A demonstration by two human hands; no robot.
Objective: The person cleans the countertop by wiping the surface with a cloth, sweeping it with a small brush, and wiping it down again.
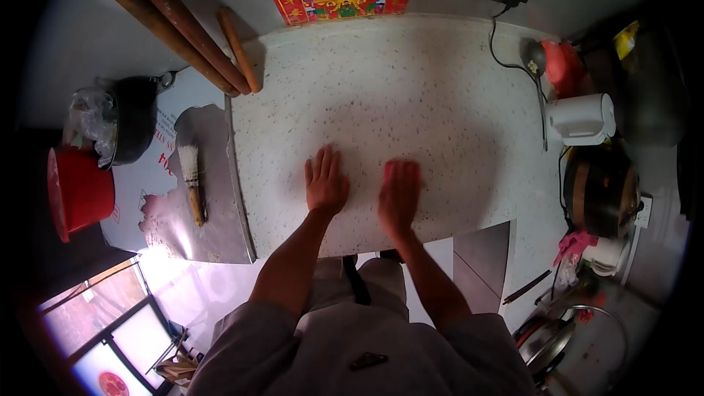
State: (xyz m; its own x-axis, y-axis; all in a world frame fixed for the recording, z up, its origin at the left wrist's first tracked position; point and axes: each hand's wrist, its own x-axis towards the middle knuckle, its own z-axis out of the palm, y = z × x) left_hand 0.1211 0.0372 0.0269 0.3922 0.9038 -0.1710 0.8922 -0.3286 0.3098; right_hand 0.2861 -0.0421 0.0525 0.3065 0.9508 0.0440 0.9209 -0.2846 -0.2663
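Note:
On the pale speckled countertop (381,88), my left hand (326,182) lies flat with its fingers spread a little and pointing away from me. To its right, my right hand (400,194) presses on the counter, slightly blurred, with its fingers over a pink-red cloth (412,170). Only small parts of the cloth show around the fingertips. The two hands are apart.
At left are a brush (192,183) on a metal sheet, a red bucket (82,191), a black pot (136,121) and wooden rolling pins (180,26). At right stand a white kettle (581,118), a dark cooker (601,191) and a cable (506,62).

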